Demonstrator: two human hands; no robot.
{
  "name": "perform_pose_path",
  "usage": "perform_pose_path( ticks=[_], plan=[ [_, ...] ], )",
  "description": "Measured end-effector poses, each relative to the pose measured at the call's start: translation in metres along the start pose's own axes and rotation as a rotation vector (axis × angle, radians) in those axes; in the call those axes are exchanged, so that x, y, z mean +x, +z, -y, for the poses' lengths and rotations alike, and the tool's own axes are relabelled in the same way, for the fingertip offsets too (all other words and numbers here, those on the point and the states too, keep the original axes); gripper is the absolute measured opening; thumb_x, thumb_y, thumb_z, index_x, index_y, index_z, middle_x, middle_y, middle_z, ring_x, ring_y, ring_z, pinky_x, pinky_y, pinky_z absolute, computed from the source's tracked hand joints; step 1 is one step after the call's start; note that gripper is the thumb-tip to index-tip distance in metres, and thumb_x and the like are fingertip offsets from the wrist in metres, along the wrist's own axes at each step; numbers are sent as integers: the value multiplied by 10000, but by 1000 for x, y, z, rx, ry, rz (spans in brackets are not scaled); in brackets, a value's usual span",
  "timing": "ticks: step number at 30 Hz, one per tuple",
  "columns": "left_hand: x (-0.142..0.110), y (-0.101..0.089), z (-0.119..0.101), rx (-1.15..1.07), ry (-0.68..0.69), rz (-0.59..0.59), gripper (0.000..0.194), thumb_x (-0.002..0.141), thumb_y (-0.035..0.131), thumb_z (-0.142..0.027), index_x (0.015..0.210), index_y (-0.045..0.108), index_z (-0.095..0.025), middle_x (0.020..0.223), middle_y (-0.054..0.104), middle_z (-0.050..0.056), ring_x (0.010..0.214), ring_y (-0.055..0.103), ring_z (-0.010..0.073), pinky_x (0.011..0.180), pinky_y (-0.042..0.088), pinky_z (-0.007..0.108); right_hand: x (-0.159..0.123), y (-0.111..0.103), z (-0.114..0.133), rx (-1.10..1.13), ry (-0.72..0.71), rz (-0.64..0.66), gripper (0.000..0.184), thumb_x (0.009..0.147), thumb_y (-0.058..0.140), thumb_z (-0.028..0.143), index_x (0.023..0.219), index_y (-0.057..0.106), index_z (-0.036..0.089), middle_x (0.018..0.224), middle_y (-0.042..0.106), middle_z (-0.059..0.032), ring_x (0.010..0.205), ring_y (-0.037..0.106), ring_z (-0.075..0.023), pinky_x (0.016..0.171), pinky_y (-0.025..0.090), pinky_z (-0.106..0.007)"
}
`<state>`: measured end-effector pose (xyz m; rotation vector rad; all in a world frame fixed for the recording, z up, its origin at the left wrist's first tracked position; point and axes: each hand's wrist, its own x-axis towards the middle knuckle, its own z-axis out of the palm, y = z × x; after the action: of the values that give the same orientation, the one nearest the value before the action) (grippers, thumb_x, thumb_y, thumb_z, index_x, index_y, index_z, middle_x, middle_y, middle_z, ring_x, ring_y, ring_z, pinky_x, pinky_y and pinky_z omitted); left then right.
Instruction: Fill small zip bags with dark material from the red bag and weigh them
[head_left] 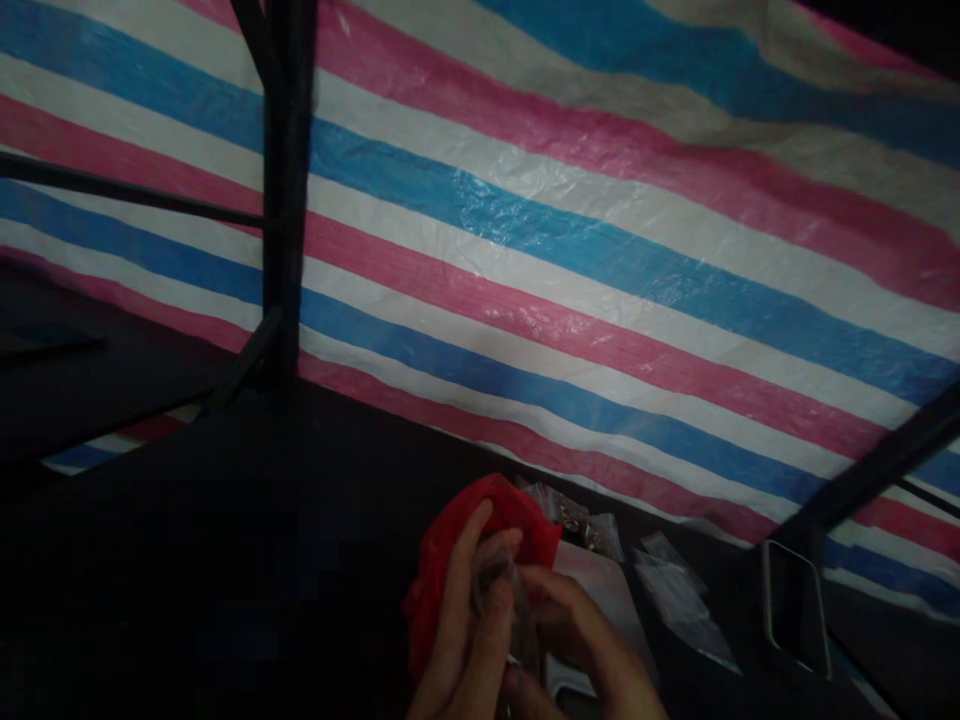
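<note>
My left hand [466, 625] is closed around a small clear plastic bag [525, 620], its thumb pressed on the near side. From the right, the curled fingers of my right hand [592, 635] grip the same bag. What the bag contains is too dark to make out. Just behind my left hand lies a crumpled red plastic bag [435, 560] on the black tabletop [337, 500]. A pale flat object [611, 590] shows partly beneath and beyond my right hand.
Small clear bags with tiny brownish pieces [574, 515] lie beyond the red bag. Flat clear zip bags [679, 595] are to the right, then a phone [796, 605]. A striped plastic sheet [562, 280] and a dark metal post [285, 200] stand behind the table.
</note>
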<state>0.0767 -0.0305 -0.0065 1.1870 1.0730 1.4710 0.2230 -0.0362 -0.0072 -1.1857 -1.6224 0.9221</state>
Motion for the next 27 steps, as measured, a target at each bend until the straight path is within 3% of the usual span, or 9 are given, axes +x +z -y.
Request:
perform_pose_path(
  ticks=[3,7,10,12,15,18,22,25,27],
  plan=[
    [-2,1,-3,37,15,-65,564,1073,354,-511,1620,402,-384,1590,608,77,1394,650,314,1111,583,499,8,-5,14,-45,33,29,388,927,728,333,1315,729,318,1224,814,-89,1127,779,-290,999,619,-406],
    [9,-19,0,341,238,-197,474,1070,422,-403,1529,516,-328,1616,540,94,1494,519,313,1212,474,569,30,-6,25,-273,19,-79,308,906,707,279,1204,782,268,1188,827,-96,1113,779,-311,968,625,-418],
    [18,-36,20,713,355,-82,447,1023,486,-305,1453,600,-330,1505,612,117,1441,531,366,1149,473,710,44,-4,21,-504,-2,-108,305,874,682,176,1128,821,272,1161,835,-91,1091,776,-338,1006,588,-474],
    [19,-44,37,896,380,-62,419,1000,494,-264,1373,684,-283,1511,580,180,1411,542,423,1055,538,716,50,-2,17,-589,-5,-86,327,881,644,137,1114,826,276,1156,837,-83,1097,771,-345,1022,566,-497],
    [19,-48,55,1051,407,-71,472,961,488,-168,1385,689,-217,1525,537,233,1406,538,448,1039,550,699,54,0,12,-606,-8,-89,327,889,629,131,1114,821,269,1159,834,-77,1096,769,-339,1020,557,-499],
    [19,-50,57,1067,385,-66,509,948,474,-134,1415,667,-201,1548,517,222,1432,508,431,1060,548,669,54,1,6,-573,-8,-142,313,891,626,143,1104,817,270,1147,833,-75,1095,764,-338,1024,548,-503],
    [17,-51,43,957,337,-90,512,967,487,-205,1451,645,-258,1520,547,189,1397,539,406,1048,560,652,50,2,-1,-480,13,-169,296,908,623,182,1118,808,278,1161,826,-70,1102,758,-323,1025,550,-490],
    [12,-50,26,855,310,-177,443,986,476,-322,1360,711,-294,1324,663,166,1186,659,388,957,597,626,48,2,-2,-473,4,-191,278,904,644,217,1113,816,282,1163,826,-75,1106,755,-325,1026,546,-484],
    [8,-49,16,718,252,-120,415,1010,435,-410,1253,755,-310,1193,731,134,1078,715,364,921,613,581,47,2,0,-432,-6,-226,230,889,672,248,1061,821,280,1117,833,-74,1072,765,-320,1008,557,-463]
  ],
)
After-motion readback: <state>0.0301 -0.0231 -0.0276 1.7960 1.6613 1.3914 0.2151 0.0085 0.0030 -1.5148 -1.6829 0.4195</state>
